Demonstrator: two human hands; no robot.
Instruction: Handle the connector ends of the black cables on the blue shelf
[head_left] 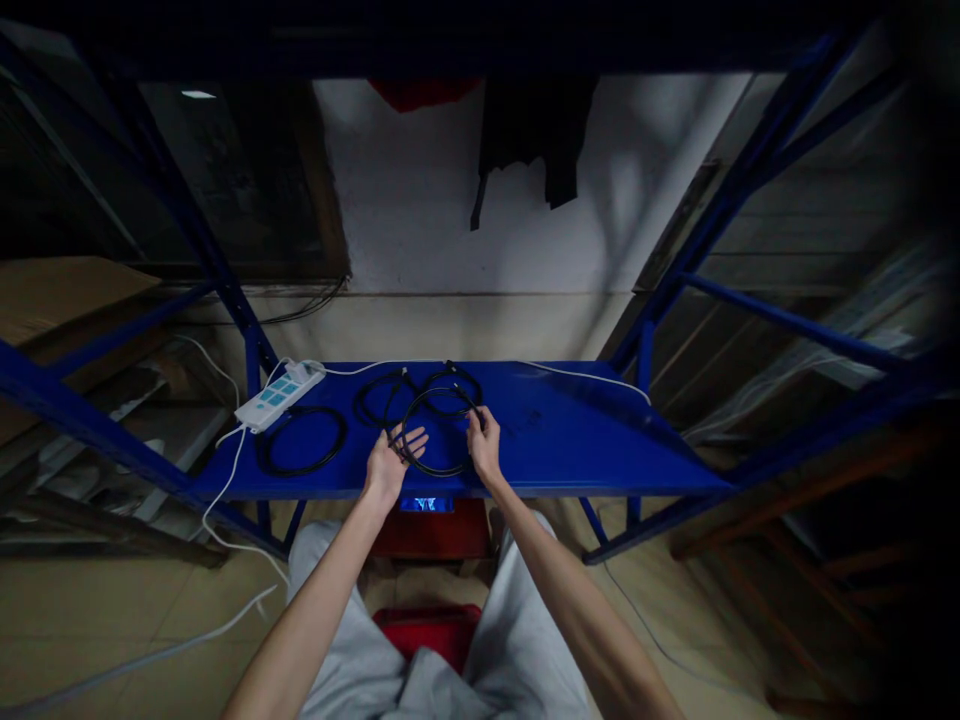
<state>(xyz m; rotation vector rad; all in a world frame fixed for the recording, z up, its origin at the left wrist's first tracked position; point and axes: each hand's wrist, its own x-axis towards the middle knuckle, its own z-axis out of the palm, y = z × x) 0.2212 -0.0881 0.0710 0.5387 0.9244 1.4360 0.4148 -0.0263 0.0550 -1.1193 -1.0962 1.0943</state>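
Note:
A black cable [435,472] is wound into a loose ring just above the front of the blue shelf [570,440]. My right hand [484,440] pinches the ring's right side between thumb and fingers. At the ring's left side, my left hand [390,462] is palm up with fingers stretched out, and the cable lies across it. Behind the ring are two more black cable coils, one at left [358,400] and one at right [478,382]. A further black coil [300,472] lies flat on the shelf's left part.
A white power strip [274,400] with blue sockets sits at the shelf's left end, its white cord hanging over the edge. Blue uprights [645,350] frame both sides. Below the front edge are a small lit screen [426,504] and a red stool [450,530].

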